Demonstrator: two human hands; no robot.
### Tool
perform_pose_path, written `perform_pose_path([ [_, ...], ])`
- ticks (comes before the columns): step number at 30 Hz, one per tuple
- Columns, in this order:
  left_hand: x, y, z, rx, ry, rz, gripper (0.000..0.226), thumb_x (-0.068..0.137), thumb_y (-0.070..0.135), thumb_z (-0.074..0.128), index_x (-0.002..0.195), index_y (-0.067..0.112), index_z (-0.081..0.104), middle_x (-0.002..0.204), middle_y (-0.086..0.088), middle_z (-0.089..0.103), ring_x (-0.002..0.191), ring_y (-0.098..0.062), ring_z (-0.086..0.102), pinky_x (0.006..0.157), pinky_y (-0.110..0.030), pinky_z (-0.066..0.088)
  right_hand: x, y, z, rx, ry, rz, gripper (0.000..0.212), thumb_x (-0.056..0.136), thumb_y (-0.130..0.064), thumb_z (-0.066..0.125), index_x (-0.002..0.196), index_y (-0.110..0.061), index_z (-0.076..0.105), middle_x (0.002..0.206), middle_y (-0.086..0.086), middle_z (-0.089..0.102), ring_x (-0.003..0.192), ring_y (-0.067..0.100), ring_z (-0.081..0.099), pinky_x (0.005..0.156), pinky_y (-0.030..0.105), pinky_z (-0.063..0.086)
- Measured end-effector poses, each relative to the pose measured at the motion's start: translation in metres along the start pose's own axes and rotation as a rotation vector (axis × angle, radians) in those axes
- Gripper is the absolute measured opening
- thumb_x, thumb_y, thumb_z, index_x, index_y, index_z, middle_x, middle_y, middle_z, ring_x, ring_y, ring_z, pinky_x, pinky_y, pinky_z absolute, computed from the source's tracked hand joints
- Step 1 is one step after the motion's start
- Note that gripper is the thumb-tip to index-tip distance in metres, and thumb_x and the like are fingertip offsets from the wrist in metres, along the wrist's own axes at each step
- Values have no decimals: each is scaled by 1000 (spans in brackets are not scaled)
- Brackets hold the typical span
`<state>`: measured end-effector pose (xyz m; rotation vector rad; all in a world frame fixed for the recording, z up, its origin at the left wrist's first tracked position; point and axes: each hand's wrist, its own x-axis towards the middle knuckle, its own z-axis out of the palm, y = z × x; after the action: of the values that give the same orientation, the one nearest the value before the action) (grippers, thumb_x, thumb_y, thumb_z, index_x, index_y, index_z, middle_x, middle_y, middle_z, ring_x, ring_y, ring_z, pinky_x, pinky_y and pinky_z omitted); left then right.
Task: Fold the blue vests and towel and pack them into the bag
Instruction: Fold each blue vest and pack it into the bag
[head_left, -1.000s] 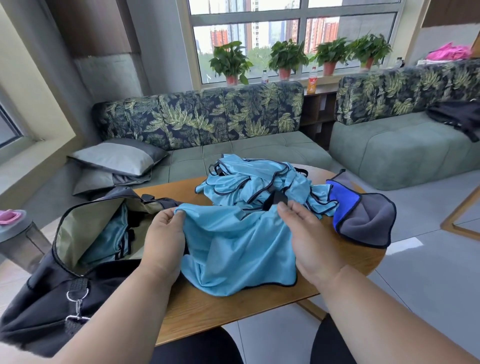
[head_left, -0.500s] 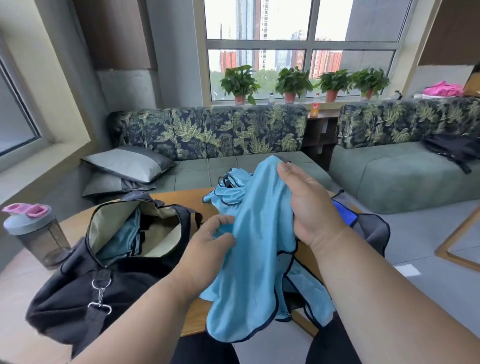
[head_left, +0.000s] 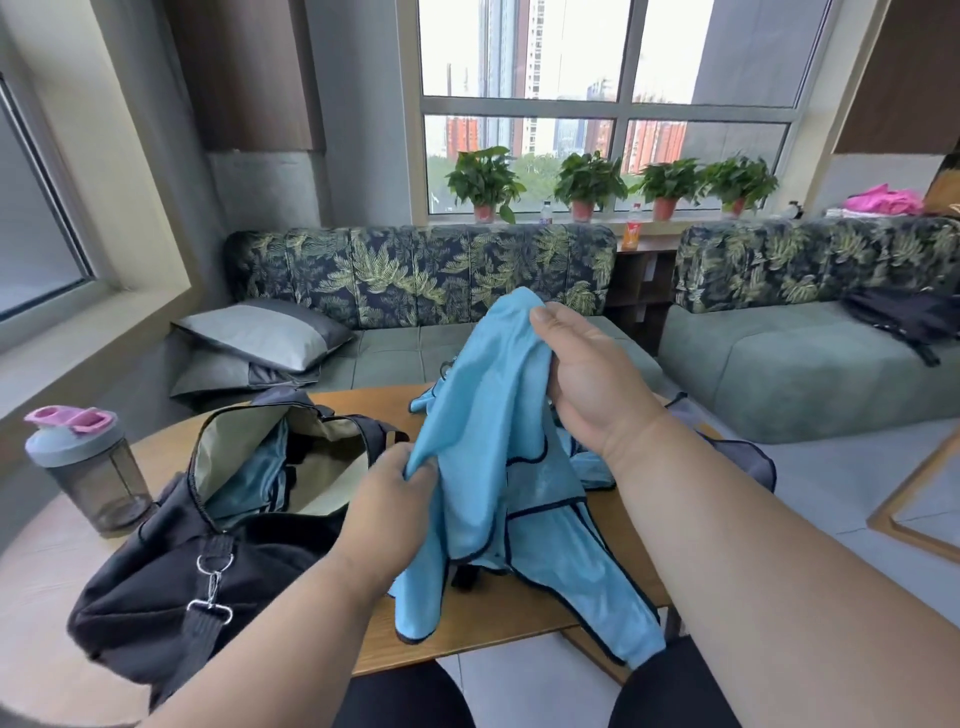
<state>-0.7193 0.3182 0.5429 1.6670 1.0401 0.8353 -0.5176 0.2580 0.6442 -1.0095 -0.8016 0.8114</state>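
Observation:
A light blue vest (head_left: 493, 415) with dark trim hangs lifted above the wooden table (head_left: 498, 618). My right hand (head_left: 587, 379) grips its top edge high up. Lower and to the left, my left hand (head_left: 387, 499) pinches its side edge. The vest's lower part drapes over the table's near edge. More blue vests lie behind it, mostly hidden. A grey towel (head_left: 748, 457) peeks out past my right forearm. The black bag (head_left: 171, 577) lies open on the left, with blue fabric (head_left: 260, 478) inside.
A grey shaker bottle (head_left: 85, 462) with a pink lid stands left of the bag. Leaf-patterned sofas (head_left: 415, 275) with cushions (head_left: 260, 338) run behind the table. Potted plants (head_left: 485, 182) line the window sill. A wooden frame (head_left: 919, 499) sits on the floor at right.
The vest went from flat on the table to lifted in the air. My right hand rose with its top edge. My left hand shifted to pinch the side.

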Motion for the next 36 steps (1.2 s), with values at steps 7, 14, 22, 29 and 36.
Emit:
perform_pose_path([
  [7,26,36,-16,-616,-20,-145,23,105,13,56,120,1,67,113,-22,76,96,-34,74,93,-51,57,20,21,-26,-378,32,116,28,104,-36,58,122,-21,74,116,-6,78,114,14,69,98,33,49],
  [14,39,29,-15,-757,-55,-315,32,107,15,52,130,-1,69,124,-22,73,112,-39,73,97,-53,59,-13,77,-49,-513,-21,385,37,96,-50,66,125,-27,70,125,-14,72,120,11,64,101,32,45],
  [22,54,57,-15,-793,-65,-339,33,109,20,51,114,-6,71,106,-22,75,88,-33,74,71,-45,66,-52,120,-46,-484,-99,437,68,92,-50,74,150,-38,41,133,-10,60,117,5,58,93,22,40],
  [29,87,67,-9,-772,15,-282,29,108,21,54,117,-3,67,100,-19,78,79,-29,78,68,-43,66,-77,162,-43,-652,-265,514,58,84,-31,86,134,-25,57,111,-9,69,91,4,72,80,20,59],
  [36,68,-2,8,128,-92,-106,61,102,21,64,158,29,40,121,3,66,76,-11,64,72,-29,57,-78,170,-60,-710,-31,449,38,101,-10,61,133,-29,53,101,-5,55,77,5,59,53,10,45],
])
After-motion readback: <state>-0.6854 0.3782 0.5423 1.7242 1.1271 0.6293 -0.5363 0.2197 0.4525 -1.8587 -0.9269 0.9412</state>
